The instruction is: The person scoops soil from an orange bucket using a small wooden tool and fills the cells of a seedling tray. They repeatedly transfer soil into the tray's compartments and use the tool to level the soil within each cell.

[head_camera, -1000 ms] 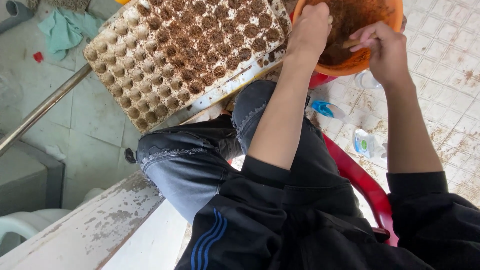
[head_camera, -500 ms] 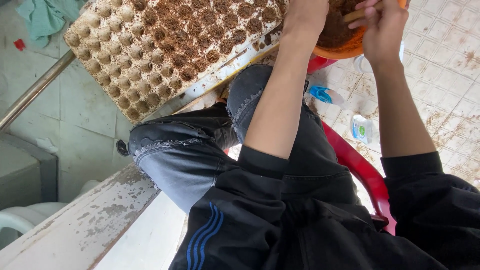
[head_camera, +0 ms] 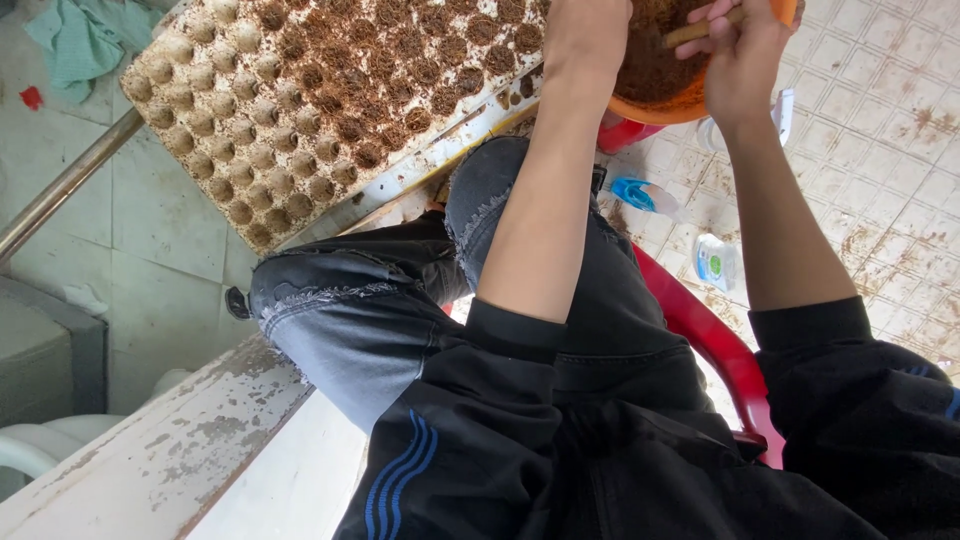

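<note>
An orange bowl (head_camera: 660, 108) full of brown soil sits at the top edge of the head view. My left hand (head_camera: 585, 40) rests on the bowl's near side, its fingers cut off by the frame edge. My right hand (head_camera: 740, 55) is closed around a tan stick (head_camera: 695, 32) that pokes into the soil. A seedling tray (head_camera: 300, 110) with many round cells, most packed with soil, lies to the left of the bowl, above my knees.
I sit on a red plastic chair (head_camera: 700, 330) on a soil-stained tiled floor (head_camera: 880, 150). A small spray bottle with a blue top (head_camera: 640, 195) and a small clear bottle (head_camera: 712, 262) lie on the floor. A metal rail (head_camera: 60, 190) and a green cloth (head_camera: 85, 40) are at left.
The view has drifted so the bowl and both hands sit higher and partly out of frame. My right hand stays closed on the stick in the soil.
</note>
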